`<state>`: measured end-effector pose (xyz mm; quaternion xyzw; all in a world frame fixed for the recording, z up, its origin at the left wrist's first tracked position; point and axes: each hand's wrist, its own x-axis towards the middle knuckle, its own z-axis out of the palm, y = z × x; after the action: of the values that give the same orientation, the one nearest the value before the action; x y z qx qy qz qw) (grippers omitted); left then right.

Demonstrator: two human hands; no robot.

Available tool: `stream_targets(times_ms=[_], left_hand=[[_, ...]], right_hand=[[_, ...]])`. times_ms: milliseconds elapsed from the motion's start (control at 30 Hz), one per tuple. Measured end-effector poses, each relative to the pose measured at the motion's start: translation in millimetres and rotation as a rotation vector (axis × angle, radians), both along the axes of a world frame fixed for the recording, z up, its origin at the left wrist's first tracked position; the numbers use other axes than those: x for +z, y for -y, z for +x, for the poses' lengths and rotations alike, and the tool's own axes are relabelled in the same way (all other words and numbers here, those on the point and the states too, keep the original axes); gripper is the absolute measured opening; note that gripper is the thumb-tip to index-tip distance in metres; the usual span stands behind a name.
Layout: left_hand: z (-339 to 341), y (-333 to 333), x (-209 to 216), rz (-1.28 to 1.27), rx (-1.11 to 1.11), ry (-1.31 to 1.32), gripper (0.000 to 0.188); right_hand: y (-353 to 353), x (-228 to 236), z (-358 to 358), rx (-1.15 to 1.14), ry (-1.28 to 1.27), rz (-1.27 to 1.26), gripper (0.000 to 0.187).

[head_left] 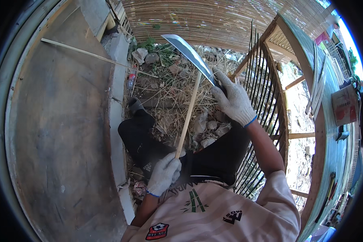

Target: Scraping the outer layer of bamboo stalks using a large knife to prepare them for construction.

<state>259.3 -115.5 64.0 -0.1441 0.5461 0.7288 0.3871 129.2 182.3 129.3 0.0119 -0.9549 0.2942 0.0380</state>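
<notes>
In a white knit work glove, my left hand (165, 173) is closed around the lower end of a pale bamboo strip (190, 109), in front of my waist. The strip slants up and away toward the right. My right hand (234, 101), gloved too, grips a machete (191, 55) with a long, slightly curved blade. Its tip points to the far left. Close to the glove, the blade crosses the strip near its upper end; whether they touch I cannot tell. Most of the handle is hidden in my fingers.
At left stands a large brown board (64, 133) beside a low concrete ledge (116, 109), a thin strip (80, 52) lying across them. Stones and bamboo shavings (165, 86) cover the ground. A rack of dark rods (266, 80) and a greenish bench (330, 133) with a bucket (345, 105) stand right.
</notes>
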Motion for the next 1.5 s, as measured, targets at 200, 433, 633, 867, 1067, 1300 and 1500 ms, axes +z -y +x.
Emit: stream_targets(times_ms=[200,433,633,867,1067,1300,1500], left_hand=[[-51,-42,7,0.143,0.051,-0.094,0.031],[-69,-49,32,0.349,0.108,-0.111,0.015],[-66,-46,33,0.379,0.099,-0.117,0.010],[-69,-47,19,0.384,0.105,-0.123,0.011],[-70,-49,22,0.399,0.108,-0.120,0.017],[-69,-49,31,0.391,0.098,-0.093,0.016],[-73,-50,26,0.421,0.089,-0.078,0.014]], right_hand=[[39,-1,35,0.283,-0.025,0.009,0.071],[41,4,48,0.403,-0.074,0.152,0.066],[36,9,50,0.487,-0.013,0.228,0.064],[44,15,49,0.472,-0.049,0.305,0.059],[59,55,48,0.439,0.156,0.372,0.064],[38,47,41,0.361,0.107,0.343,0.059],[33,41,45,0.381,0.046,0.321,0.060]])
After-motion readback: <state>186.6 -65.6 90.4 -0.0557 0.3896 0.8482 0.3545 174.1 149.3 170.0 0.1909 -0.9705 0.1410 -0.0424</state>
